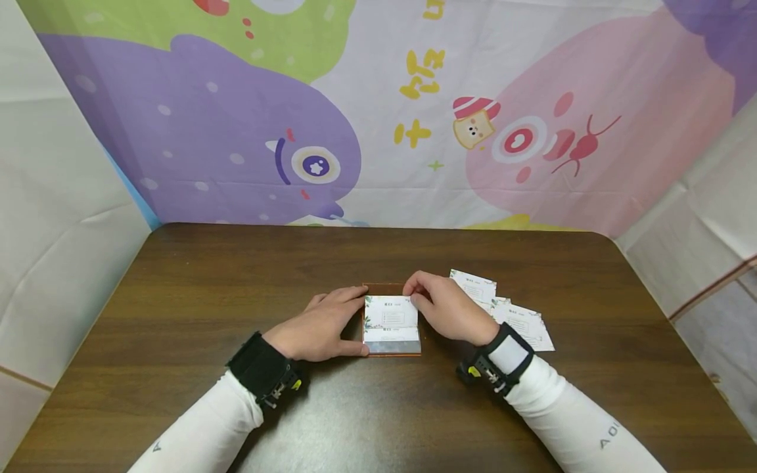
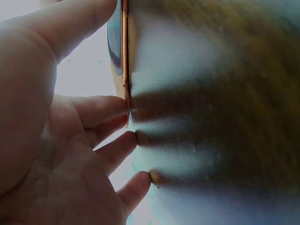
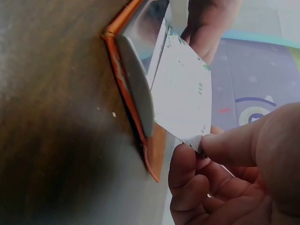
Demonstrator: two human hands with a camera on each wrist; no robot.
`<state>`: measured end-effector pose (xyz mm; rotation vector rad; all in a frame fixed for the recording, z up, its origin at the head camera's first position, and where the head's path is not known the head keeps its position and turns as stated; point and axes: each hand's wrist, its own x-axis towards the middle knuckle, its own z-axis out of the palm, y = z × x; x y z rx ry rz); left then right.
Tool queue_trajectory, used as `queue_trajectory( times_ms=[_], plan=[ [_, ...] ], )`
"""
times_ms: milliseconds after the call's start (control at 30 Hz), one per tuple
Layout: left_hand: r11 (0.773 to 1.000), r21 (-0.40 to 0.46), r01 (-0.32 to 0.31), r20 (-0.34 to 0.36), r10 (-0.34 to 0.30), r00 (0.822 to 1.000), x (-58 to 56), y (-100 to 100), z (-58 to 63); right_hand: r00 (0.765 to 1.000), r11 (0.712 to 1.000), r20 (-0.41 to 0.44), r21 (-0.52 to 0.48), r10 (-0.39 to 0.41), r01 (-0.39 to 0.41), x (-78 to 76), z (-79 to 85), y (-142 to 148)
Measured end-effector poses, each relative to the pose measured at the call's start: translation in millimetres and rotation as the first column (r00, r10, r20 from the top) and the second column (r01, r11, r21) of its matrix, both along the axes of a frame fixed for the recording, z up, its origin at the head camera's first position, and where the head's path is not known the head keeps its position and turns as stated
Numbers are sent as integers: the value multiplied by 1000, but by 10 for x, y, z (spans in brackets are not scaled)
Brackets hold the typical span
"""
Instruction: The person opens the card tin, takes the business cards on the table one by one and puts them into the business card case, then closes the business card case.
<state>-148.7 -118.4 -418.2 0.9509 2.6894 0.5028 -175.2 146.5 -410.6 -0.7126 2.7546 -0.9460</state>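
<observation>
A brown leather business card case (image 1: 383,289) lies unfolded on the table, its metal holder (image 3: 137,75) on the near part. A white business card (image 1: 390,312) with a leafy print sticks up at a slant from this holder. My right hand (image 1: 452,309) pinches the card's far right corner between thumb and fingers; the right wrist view shows the card (image 3: 183,89) tilted, its lower edge at the metal. My left hand (image 1: 322,328) lies along the case's left side, fingers extended, with thumb and index fingertips at its edge. Another printed card shows below the slanted one.
Several similar white cards (image 1: 523,325) lie overlapping on the brown table (image 1: 248,276), right of the case and partly behind my right hand. A cartoon-printed cloth (image 1: 378,131) hangs along the table's far edge. Pale cloth hangs at both sides.
</observation>
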Motion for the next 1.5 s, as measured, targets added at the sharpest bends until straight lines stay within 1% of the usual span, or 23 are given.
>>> queue_trajectory(
  times_ms=[367,800,1167,1500],
  plan=[
    [1000,6,7,0,-7,1000,-1,-1,-4,1000,1000,-6,6,18,-18,55,-30,12],
    [1000,-5,1,1,-1,1000,20,1,12,996,996,-31,36,82,-81,105,-76,31],
    [1000,-9,-1,1,1,1000,16,4,9,991,992,-71,59,112,-108,131,-113,47],
    [1000,-20,0,0,0,1000,11,0,4,990,990,-59,64,126,-122,151,-113,34]
  ],
)
